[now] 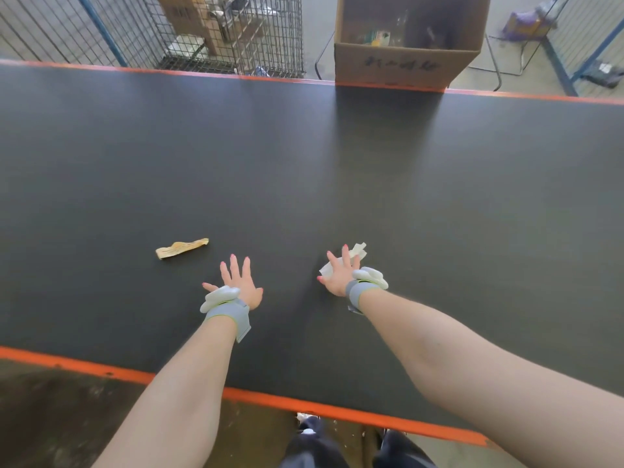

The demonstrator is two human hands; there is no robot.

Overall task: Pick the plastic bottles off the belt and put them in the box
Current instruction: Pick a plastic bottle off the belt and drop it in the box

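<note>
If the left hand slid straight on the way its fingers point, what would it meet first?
Probably nothing soon: the left hand points across bare belt. The yellowish scrap lies off to its left, and the cardboard box beyond the far edge sits to the right.

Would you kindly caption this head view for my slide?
Both hands over the belt: left hand spread, right hand on crumpled white paper.

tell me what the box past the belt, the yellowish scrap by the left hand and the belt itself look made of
The box looks like plain brown corrugated cardboard, matte, with folded flaps and marker scrawl on its front. The yellowish scrap seems to be crumpled thin film or paper, slightly glossy; which one is unclear. The belt looks like dark rubbery sheet, matte with a faint sheen, edged in orange.
</note>
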